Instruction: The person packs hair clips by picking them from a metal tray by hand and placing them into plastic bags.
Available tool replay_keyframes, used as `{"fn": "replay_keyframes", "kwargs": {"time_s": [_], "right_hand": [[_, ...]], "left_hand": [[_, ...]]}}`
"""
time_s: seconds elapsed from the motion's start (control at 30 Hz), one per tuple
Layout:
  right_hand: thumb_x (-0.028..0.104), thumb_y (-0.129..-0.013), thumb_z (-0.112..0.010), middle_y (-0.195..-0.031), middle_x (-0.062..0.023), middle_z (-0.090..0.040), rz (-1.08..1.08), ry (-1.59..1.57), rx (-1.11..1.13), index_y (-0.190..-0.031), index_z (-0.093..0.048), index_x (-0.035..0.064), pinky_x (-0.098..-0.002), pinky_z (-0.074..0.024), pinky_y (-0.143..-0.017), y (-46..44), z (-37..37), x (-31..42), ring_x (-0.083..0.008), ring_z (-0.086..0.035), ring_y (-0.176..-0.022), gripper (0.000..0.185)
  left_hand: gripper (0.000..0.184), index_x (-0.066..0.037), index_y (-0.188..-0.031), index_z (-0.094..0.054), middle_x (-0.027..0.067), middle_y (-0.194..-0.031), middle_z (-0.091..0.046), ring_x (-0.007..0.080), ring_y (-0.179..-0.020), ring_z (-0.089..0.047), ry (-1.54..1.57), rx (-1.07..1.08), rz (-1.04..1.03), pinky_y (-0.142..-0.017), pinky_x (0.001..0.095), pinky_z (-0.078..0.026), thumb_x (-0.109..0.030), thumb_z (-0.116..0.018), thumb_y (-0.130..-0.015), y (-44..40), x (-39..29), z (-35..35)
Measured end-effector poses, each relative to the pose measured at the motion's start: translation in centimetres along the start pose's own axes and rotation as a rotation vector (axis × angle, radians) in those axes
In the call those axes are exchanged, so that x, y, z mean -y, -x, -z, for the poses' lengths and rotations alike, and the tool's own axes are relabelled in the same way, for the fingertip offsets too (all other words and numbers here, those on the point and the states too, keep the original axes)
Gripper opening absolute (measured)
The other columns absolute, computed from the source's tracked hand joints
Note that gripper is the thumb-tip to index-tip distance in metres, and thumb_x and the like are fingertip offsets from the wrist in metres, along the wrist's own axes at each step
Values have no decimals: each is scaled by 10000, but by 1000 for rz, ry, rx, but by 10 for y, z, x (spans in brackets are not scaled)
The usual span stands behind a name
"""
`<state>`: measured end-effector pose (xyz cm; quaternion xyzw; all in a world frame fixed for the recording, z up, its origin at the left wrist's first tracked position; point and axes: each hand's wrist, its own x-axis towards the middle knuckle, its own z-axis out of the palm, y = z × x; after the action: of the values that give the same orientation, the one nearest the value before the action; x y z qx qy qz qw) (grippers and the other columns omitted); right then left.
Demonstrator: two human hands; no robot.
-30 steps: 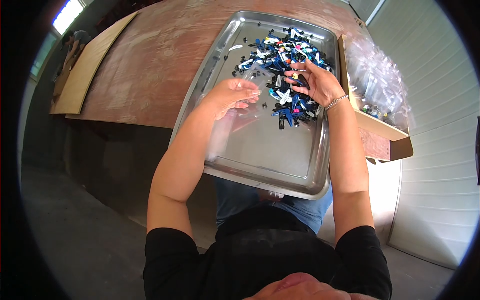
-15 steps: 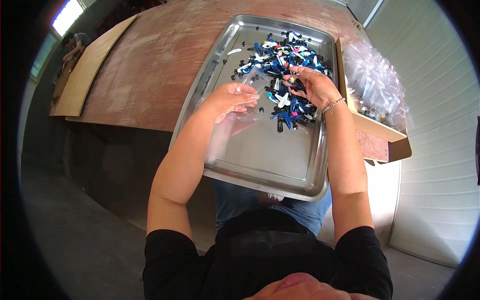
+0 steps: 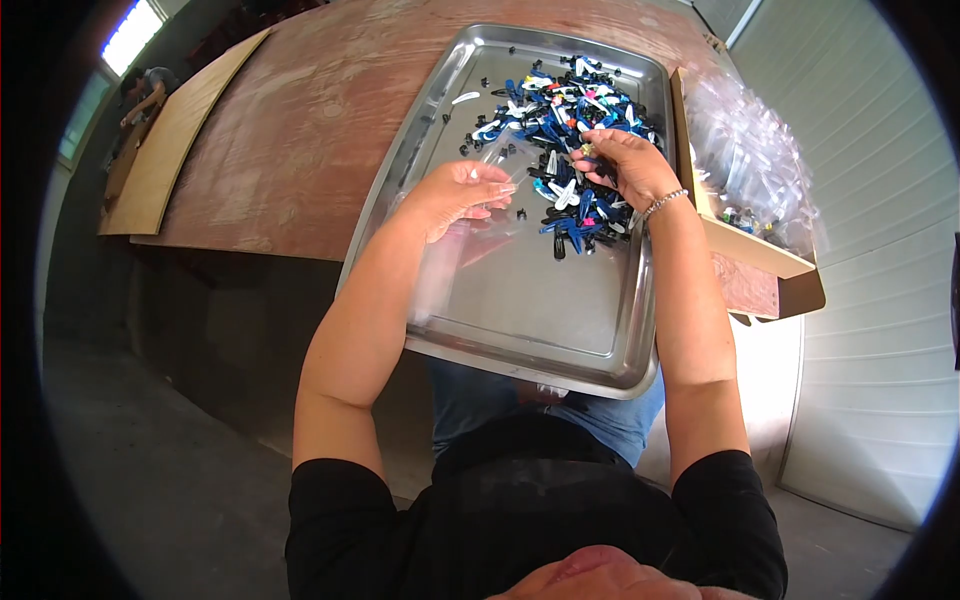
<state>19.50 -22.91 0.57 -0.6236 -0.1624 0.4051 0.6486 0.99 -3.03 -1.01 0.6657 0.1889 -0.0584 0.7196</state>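
Observation:
My left hand (image 3: 462, 198) pinches a clear plastic bag (image 3: 497, 222) above the left part of a metal tray (image 3: 540, 320). More clear plastic bags (image 3: 436, 275) lie under my left wrist, at the tray's left side. My right hand (image 3: 622, 165) is over the pile of hair clips (image 3: 565, 118) in blue, black and white, its fingers closed round some dark clips with a small yellow piece (image 3: 587, 150) at the fingertips. A white clip (image 3: 466, 98) lies apart at the upper left of the tray, among several small black clips.
A cardboard box (image 3: 755, 252) full of clear plastic packets (image 3: 745, 150) stands right of the tray. The wooden table (image 3: 300, 140) extends to the left, with a curved board (image 3: 180, 140) at its far end. Another person (image 3: 150, 90) is at the far left.
My right hand's fingers have drawn together around the clips, after being more spread over the pile. My left hand stays nearly in place with the bag.

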Motion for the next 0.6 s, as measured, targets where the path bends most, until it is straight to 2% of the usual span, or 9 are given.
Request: {"fn": "replay_keyframes", "kwargs": {"time_s": [0.07,0.27,0.4,0.6], "right_hand": [[90,-905,-558,-946,-110,-654,26,-57,10,-1041,-580,33,-265,-518,-685,-3,1,-4,-158,-647,-817,149],[-21,-855,-542,-1015,-139,-629,91,-64,96,-1113,-548,13,-256,-508,-717,-2,3,-7,-185,-639,-887,259],[-34,-851,-544,-1014,-139,-633,93,-55,131,-1106,-551,17,-256,-508,-737,-3,5,-8,-192,-646,-899,260],[-15,-858,-577,-985,-123,-646,74,-70,64,-1087,-548,19,-252,-520,-743,-1,2,-6,-198,-661,-889,233]], "left_hand": [[365,-43,-1133,-562,70,-1005,-644,143,-960,-611,3,-5,-5,-824,289,-455,-238,-677,-847,1,-1,0],[365,-45,-1133,-564,71,-1002,-641,143,-965,-607,7,-14,-12,-821,286,-453,-244,-676,-848,1,0,0],[366,-43,-1132,-564,74,-1007,-638,145,-963,-606,-3,-13,-16,-820,285,-453,-246,-676,-848,1,-1,0],[369,-35,-1132,-564,77,-1009,-637,149,-960,-608,8,-14,-10,-820,286,-457,-243,-675,-848,0,0,1]]}}
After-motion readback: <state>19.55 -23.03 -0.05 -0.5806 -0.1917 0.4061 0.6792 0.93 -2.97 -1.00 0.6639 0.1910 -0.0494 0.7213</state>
